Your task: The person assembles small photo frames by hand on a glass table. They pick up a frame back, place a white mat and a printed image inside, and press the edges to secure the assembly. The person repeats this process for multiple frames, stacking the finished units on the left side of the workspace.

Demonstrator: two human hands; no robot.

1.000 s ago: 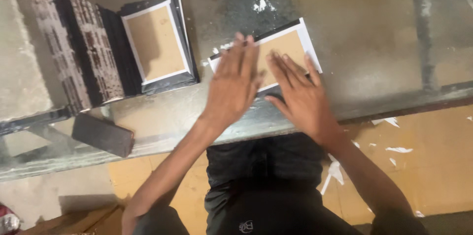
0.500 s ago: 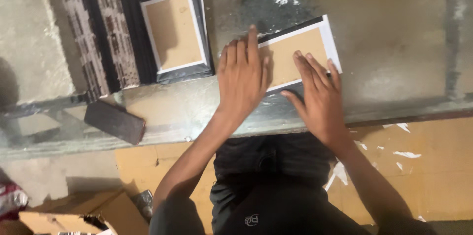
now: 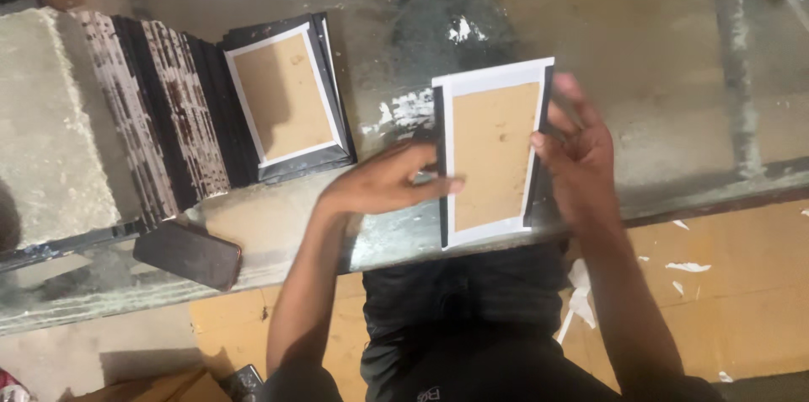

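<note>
Right now my left hand lies flat with its fingertips pressing the left edge of the card panel, and my right hand pinches its right edge, open-fingered. Flat on the bench, right of the leaning stack of finished panels, it looks light, stiff, best held by its edges. Brown board face, white border, black wrap beneath.
</note>
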